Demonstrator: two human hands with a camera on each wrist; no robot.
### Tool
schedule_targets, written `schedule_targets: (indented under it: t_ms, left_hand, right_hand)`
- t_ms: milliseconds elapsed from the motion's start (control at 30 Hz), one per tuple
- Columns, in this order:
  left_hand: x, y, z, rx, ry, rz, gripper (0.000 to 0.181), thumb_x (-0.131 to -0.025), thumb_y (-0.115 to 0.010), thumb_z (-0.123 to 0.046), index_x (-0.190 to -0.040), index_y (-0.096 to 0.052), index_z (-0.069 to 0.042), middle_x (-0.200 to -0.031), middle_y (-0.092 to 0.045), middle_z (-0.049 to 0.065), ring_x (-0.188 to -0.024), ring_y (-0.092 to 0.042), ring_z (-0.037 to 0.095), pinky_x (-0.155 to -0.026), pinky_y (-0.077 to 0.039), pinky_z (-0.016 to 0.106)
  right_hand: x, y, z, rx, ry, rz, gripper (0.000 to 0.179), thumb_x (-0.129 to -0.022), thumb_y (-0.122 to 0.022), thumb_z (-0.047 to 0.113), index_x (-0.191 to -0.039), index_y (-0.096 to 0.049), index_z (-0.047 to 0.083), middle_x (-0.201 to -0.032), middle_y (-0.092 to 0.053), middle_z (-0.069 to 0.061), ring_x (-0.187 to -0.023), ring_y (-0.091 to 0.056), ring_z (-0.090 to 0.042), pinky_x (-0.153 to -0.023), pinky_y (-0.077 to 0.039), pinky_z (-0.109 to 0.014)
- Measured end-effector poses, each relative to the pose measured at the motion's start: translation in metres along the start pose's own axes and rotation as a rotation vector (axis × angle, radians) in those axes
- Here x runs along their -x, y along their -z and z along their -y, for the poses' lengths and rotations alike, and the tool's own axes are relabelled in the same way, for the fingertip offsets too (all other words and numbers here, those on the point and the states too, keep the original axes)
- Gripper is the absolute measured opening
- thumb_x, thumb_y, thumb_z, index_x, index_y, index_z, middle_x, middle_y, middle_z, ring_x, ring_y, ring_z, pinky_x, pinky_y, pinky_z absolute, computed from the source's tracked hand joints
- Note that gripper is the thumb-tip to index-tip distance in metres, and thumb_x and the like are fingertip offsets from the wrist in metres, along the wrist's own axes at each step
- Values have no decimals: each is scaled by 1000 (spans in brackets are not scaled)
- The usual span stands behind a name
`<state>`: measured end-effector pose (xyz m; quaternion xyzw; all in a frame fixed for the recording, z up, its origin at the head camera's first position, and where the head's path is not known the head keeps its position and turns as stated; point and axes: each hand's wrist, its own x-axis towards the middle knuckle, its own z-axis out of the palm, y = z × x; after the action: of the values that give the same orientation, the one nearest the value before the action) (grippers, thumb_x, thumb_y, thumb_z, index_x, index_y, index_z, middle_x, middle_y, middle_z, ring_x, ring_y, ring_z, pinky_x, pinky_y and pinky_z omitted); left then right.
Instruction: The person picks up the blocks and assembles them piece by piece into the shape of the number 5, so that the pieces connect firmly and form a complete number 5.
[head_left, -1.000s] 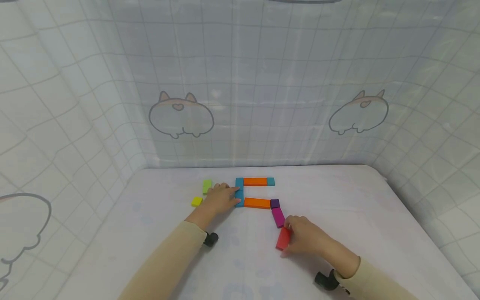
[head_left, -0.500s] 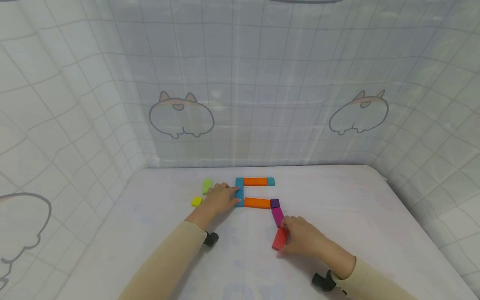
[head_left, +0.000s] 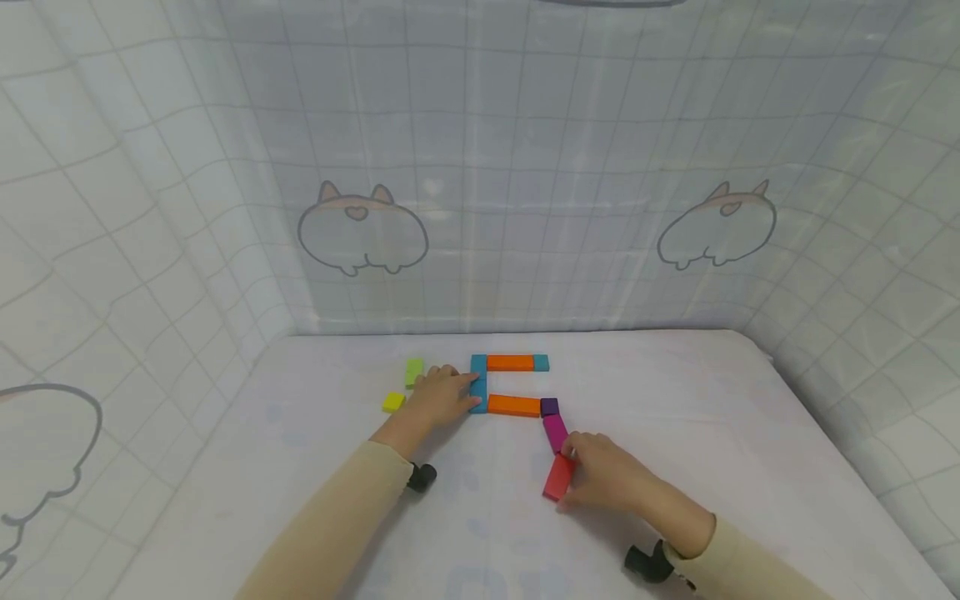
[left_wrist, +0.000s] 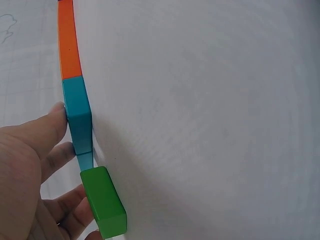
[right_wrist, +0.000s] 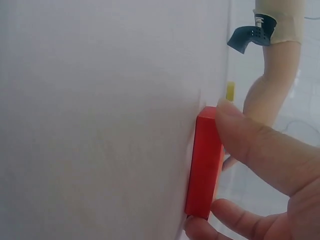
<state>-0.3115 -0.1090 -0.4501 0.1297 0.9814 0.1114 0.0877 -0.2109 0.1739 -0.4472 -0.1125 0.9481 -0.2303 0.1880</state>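
In the head view my left hand (head_left: 442, 393) rests beside two blue blocks (head_left: 478, 392), with thumb and forefinger touching them. The left wrist view shows the thumb and forefinger on one side of the blue blocks (left_wrist: 78, 112), and a green block (left_wrist: 104, 202) beside the other fingers. My right hand (head_left: 607, 472) pinches a red block (head_left: 558, 477) between thumb and fingers, its far end at the magenta block (head_left: 556, 433). In the right wrist view the red block (right_wrist: 204, 165) sits lengthwise between thumb and fingertips.
Two orange blocks (head_left: 511, 363) extend right from the blue ones. A teal block (head_left: 541, 362) ends the far one, a dark purple block (head_left: 550, 407) the near one. Lime (head_left: 414, 372) and yellow (head_left: 393, 402) blocks lie left. Patterned curtain (head_left: 543, 200) stands behind the white table (head_left: 712, 400).
My right hand has moved slightly left with the red block, which now meets the magenta block's near end. The magenta block has tilted a little. My left hand stays in place.
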Motion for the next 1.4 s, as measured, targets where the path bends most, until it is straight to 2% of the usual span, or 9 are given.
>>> schedule_targets:
  t_ms: [333, 767, 1400]
  left_hand:
    - [-1, -4, 2, -17, -20, -10, 56, -98, -60, -49, -148, -51, -27, -139, -54, 12, -121, -46, 32, -101, -38, 54]
    - [0, -3, 1, -9, -15, -11, 57, -98, -60, -49, -149, -50, -27, -140, -53, 12, -122, -46, 32, -106, -34, 60]
    - [-1, -5, 1, -11, -4, -16, 57, -98, -60, -50, -149, -50, -28, -141, -53, 12, -124, -45, 32, -105, -34, 57]
  right_hand:
    - [4, -2, 4, -26, 28, -27, 63, -64, -95, 37, -111, -61, 12, -97, -60, 3, -90, -52, -17, -77, -52, -37]
    - [5, -6, 4, -44, 32, -48, 59, -66, -94, 34, -108, -61, 11, -93, -60, 3, -84, -51, -18, -72, -49, -35]
    - [4, -10, 3, -16, 43, -77, 58, -65, -94, 36, -107, -61, 11, -91, -59, 3, -82, -51, -17, -70, -48, -34]
